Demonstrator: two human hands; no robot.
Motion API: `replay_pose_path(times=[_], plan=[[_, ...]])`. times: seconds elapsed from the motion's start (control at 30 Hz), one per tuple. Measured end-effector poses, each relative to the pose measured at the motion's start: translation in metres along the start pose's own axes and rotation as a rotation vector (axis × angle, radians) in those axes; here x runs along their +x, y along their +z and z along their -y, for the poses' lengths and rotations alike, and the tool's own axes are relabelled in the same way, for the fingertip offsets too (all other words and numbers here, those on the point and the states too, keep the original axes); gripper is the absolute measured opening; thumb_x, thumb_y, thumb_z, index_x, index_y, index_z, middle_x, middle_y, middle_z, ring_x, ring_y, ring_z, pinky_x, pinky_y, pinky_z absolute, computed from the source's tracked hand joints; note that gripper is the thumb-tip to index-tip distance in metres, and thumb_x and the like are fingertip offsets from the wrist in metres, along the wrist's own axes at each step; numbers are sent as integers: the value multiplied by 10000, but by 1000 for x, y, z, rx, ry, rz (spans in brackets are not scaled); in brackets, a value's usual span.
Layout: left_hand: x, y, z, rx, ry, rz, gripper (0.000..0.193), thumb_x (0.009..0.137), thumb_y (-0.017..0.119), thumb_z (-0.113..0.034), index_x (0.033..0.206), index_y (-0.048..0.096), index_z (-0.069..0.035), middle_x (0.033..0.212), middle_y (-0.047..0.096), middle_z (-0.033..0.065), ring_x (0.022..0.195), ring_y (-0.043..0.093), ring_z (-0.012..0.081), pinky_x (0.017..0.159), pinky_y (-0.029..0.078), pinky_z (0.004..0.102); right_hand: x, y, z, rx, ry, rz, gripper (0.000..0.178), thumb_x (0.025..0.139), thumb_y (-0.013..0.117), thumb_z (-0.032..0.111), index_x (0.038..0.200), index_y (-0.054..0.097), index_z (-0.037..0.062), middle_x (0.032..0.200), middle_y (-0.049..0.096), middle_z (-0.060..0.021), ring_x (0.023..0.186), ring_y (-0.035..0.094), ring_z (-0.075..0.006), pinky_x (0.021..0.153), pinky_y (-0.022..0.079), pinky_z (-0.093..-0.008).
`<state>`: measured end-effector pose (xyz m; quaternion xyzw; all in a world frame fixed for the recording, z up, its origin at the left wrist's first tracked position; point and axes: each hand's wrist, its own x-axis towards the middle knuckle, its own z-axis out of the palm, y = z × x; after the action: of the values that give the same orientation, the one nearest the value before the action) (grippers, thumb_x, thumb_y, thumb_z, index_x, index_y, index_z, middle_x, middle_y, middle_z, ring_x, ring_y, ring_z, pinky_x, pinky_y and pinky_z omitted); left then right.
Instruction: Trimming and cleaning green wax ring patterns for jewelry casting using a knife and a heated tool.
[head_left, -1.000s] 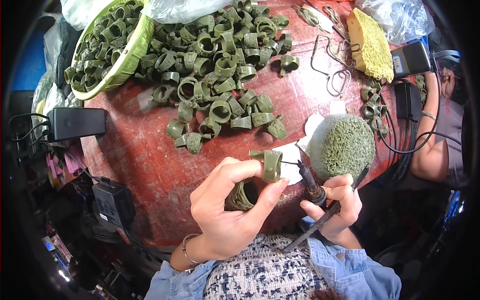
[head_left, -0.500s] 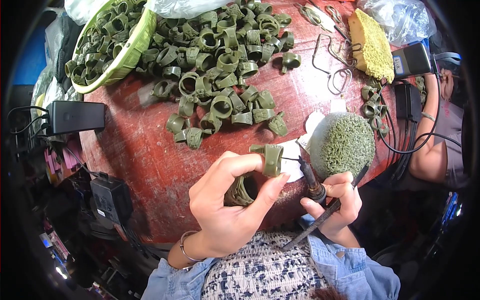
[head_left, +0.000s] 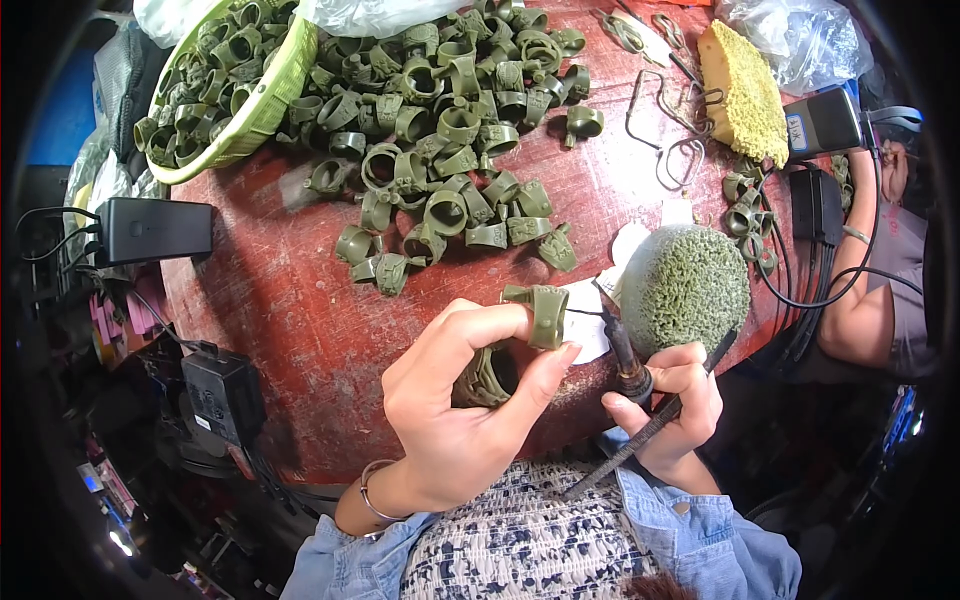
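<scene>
My left hand (head_left: pixel 450 420) pinches a green wax ring (head_left: pixel 548 318) between thumb and fingers. A second, larger green ring (head_left: pixel 486 378) shows behind the thumb; whether the hand touches it I cannot tell. In my right hand (head_left: pixel 685 410) is a dark wax pen (head_left: pixel 626 362) with a thin tip that reaches to the ring's right side. The same hand also holds a long, dark file (head_left: pixel 640 445), slanting down toward my lap. Just beyond that hand lies a round pad (head_left: pixel 692 285) covered in green crumbs, with white paper (head_left: pixel 585 320) beside it.
Many green rings (head_left: pixel 440 130) are heaped on the red table (head_left: pixel 270 330). More fill a yellow-green basket (head_left: pixel 235 145) at far left. Bent wires (head_left: pixel 670 125), a yellow sponge (head_left: pixel 745 95) and black cables lie at right. Another person's arm (head_left: pixel 860 300) rests beyond. Black power adapters (head_left: pixel 155 230) sit at left.
The ring and my left hand have shifted very slightly to the right and up. My right hand, the wax pen and the file stay almost where they were.
</scene>
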<state>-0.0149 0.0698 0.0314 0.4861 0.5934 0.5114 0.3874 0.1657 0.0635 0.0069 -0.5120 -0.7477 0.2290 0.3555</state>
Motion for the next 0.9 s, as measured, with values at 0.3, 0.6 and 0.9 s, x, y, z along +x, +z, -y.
replay_pose_path(times=[0.3, 0.6, 0.9], plan=[[2, 2, 5, 29, 86, -58, 215, 640, 721, 20, 809, 591, -5, 693, 581, 73, 573, 533, 119, 509, 414, 229, 2, 0, 0, -14, -18, -3, 409, 525, 836, 195, 699, 506, 28, 672, 522, -92, 531, 547, -188, 453, 435, -261], [2, 2, 5, 2, 55, -69, 219, 637, 724, 20, 808, 591, -6, 704, 589, 77, 583, 541, 121, 516, 419, 228, 2, 0, -1, -29, -31, 5, 419, 536, 833, 209, 691, 485, 33, 670, 522, -92, 531, 548, -194, 450, 437, -264], [3, 2, 4, 23, 74, -75, 216, 637, 724, 21, 805, 592, -7, 701, 589, 75, 582, 539, 120, 516, 420, 227, 1, 1, 0, -40, -33, -3, 427, 542, 830, 226, 691, 479, 35, 667, 525, -92, 522, 550, -196, 447, 438, -261]])
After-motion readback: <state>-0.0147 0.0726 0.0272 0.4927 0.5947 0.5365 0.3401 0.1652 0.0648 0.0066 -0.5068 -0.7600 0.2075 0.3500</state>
